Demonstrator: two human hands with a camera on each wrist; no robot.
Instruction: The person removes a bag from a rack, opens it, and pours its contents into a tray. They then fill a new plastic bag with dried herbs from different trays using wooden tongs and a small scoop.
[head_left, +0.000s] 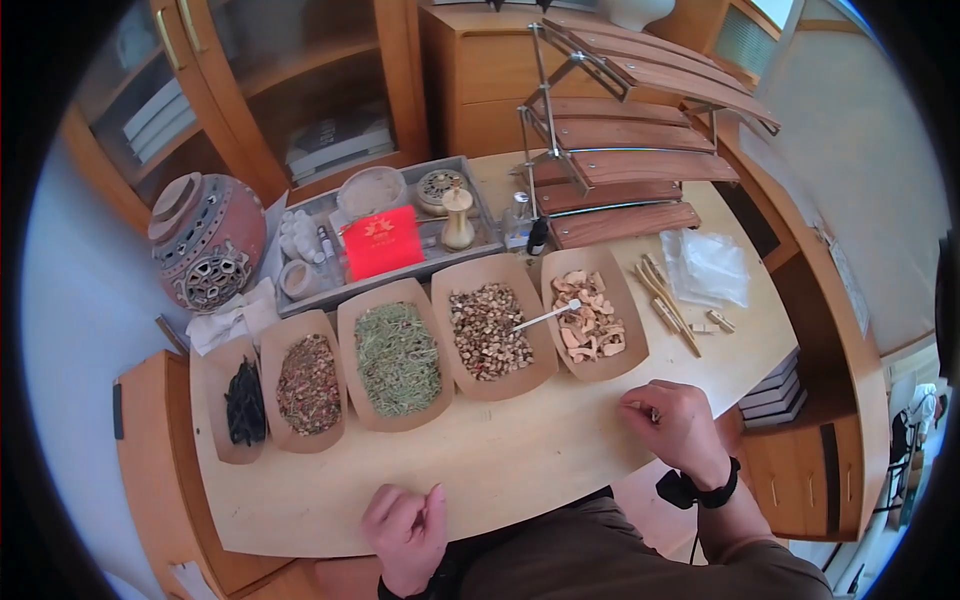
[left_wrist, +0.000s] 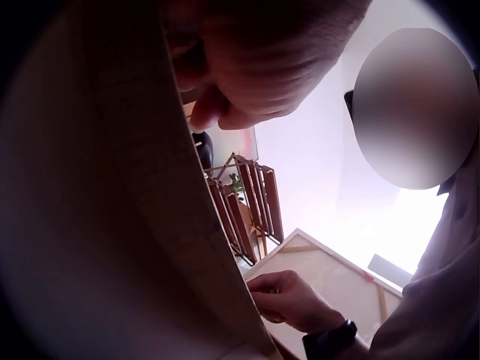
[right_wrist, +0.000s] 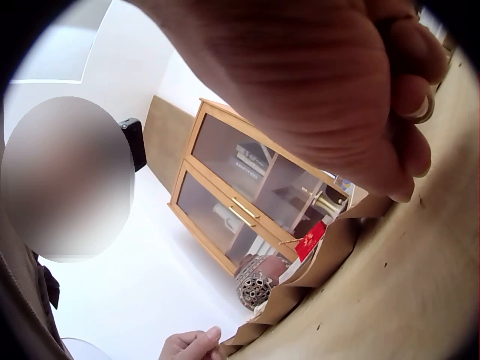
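My left hand (head_left: pixel 405 530) rests at the near edge of the pale wooden table (head_left: pixel 500 450); its fingers are loosely curled and hold nothing I can see. My right hand (head_left: pixel 670 420) sits on the table in front of the rightmost paper tray, fingers curled tightly with the tips down. Whether they pinch something small is hidden. Five brown paper trays stand in a row: black pods (head_left: pixel 245 400), a red-green mix (head_left: pixel 308 385), green herbs (head_left: pixel 398 358), brown bits (head_left: pixel 487 330) and pale slices (head_left: pixel 590 315). A white spoon (head_left: pixel 547 315) lies across the last two.
Behind the trays stands a grey tray (head_left: pixel 480 215) with a red packet (head_left: pixel 381 241), a wooden mill (head_left: pixel 458 215) and jars. A pierced ceramic pot (head_left: pixel 205 240) is at the left, a slatted wooden rack (head_left: pixel 620 140) at the back right, with wooden sticks (head_left: pixel 665 295) and plastic bags (head_left: pixel 710 268) beside it.
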